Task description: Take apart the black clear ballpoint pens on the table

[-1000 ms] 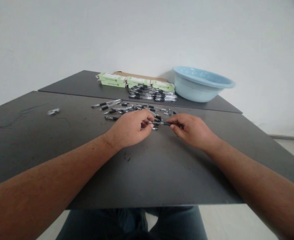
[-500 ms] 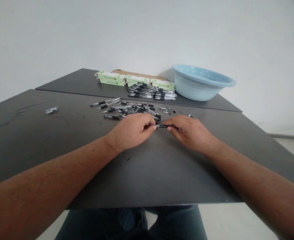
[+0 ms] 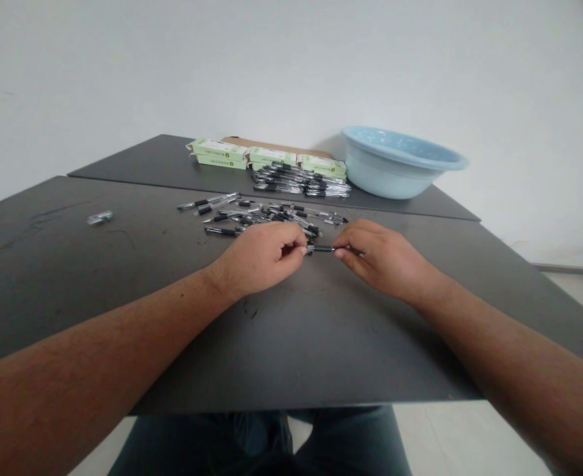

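Pen [image 3: 322, 249] held level between left hand [image 3: 259, 258] and right hand [image 3: 387, 260], fingers [image 3: 294, 258] pinching it

A slim, black-sleeved pen [image 3: 323, 249] is held crosswise, nearly level, both ends hidden.

In the upper right of the frame, a light-blue basin [image 3: 390, 177] stands on the dark tabletop [image 3: 291, 357], its rim wider than its base. Left of it, at upper center, pale green boxes [image 3: 221, 149] sit in a row, the leftmost stacked two high. A flat brown board [image 3: 282, 146] shows behind them. A plain whitish wall [image 3: 291, 59] fills the top; pale floor [image 3: 450, 436] appears at lower right.
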The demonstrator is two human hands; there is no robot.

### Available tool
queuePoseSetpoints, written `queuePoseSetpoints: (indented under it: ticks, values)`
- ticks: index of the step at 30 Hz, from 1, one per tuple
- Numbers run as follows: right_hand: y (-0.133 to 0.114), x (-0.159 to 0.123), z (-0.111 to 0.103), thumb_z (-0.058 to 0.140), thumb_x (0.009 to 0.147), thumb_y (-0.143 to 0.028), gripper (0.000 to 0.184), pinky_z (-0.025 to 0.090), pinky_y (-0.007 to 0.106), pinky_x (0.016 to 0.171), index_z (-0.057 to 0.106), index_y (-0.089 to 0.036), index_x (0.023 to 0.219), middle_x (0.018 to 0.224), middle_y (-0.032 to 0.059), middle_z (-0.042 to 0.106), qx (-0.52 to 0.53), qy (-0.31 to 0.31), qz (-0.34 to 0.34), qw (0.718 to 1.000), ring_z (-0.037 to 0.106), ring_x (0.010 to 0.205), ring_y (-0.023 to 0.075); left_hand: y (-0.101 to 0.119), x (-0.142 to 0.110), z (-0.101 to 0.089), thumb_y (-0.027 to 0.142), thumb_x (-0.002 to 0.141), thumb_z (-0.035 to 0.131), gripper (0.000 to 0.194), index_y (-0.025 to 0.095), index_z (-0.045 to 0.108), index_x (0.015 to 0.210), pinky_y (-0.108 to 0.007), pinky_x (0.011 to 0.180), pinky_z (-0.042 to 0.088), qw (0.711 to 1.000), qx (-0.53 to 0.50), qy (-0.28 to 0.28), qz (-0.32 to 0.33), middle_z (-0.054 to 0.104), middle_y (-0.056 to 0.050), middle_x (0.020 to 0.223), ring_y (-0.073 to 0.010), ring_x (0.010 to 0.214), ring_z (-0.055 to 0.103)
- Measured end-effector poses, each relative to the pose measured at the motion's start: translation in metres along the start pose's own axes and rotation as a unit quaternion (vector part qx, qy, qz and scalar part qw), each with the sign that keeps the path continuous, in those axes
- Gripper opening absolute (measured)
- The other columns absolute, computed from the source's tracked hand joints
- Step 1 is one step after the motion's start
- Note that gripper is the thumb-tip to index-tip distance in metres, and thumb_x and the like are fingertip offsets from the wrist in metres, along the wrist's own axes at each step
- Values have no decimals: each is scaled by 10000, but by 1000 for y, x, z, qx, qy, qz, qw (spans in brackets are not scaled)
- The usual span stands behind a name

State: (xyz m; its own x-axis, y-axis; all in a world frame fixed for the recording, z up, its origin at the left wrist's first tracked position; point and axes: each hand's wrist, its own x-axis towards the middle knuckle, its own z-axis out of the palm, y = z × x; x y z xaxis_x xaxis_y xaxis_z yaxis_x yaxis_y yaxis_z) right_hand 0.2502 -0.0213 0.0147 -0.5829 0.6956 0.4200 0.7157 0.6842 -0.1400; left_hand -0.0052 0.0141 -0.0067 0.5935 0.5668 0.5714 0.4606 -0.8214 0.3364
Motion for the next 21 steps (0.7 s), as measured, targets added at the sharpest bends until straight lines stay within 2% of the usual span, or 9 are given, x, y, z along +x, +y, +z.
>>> queuePoseSetpoints:
  ticks: [2,7,9,11,15,19,21]
  values:
    - [-1,0,0,528,1008,-222,141,514,365,856,666,-194,1017,967,89,692,12,-7,1,1000,661,947,237,-1,0,0,152,888,583,77,182,650,866,-259,667,428,1000,-1,4,4,676,11,779,-142,720,632]
    - [-1,0,1,647,933,-234,108,514,353,823,629,-207,1037,999,86,674,19,5,16,1000,649,927,235,-1,0,-1,174,899,576,81,184,653,875,-262,673,436,1000,-3,-7,2,684,6,789,-149,741,642]
    - [0,0,1,586,974,-230,54,505,351,824,635,-212,990,960,80,672,21,-12,7,1000,644,909,228,0,0,-1,184,903,571,90,186,656,873,-264,670,438,1000,-2,-11,-1,683,5,784,-151,735,642]
    - [0,1,1,534,1007,-242,115,496,352,825,641,-208,985,941,79,675,25,-24,8,999,640,899,224,0,0,-1,185,902,570,91,189,654,867,-264,666,439,1000,-2,-12,-3,682,5,778,-150,726,640]
    - [0,0,3,616,960,-264,86,480,335,784,627,-196,1011,965,80,676,18,-15,14,1000,630,882,221,1,0,-1,195,908,574,89,188,651,865,-262,662,438,1000,0,-15,-6,681,5,773,-151,722,641]
    - [0,0,4,528,1015,-278,146,460,328,783,641,-200,966,900,66,672,14,-45,11,999,631,856,214,1,0,-1,173,893,574,90,188,660,874,-261,671,440,1000,-5,-19,-6,686,6,782,-149,722,640]
    - [0,0,4,573,991,-288,113,455,321,774,636,-195,990,924,67,674,18,-33,17,999,627,849,210,1,0,-2,173,894,572,92,187,662,874,-260,669,438,1000,-6,-21,-6,684,5,783,-149,724,640]
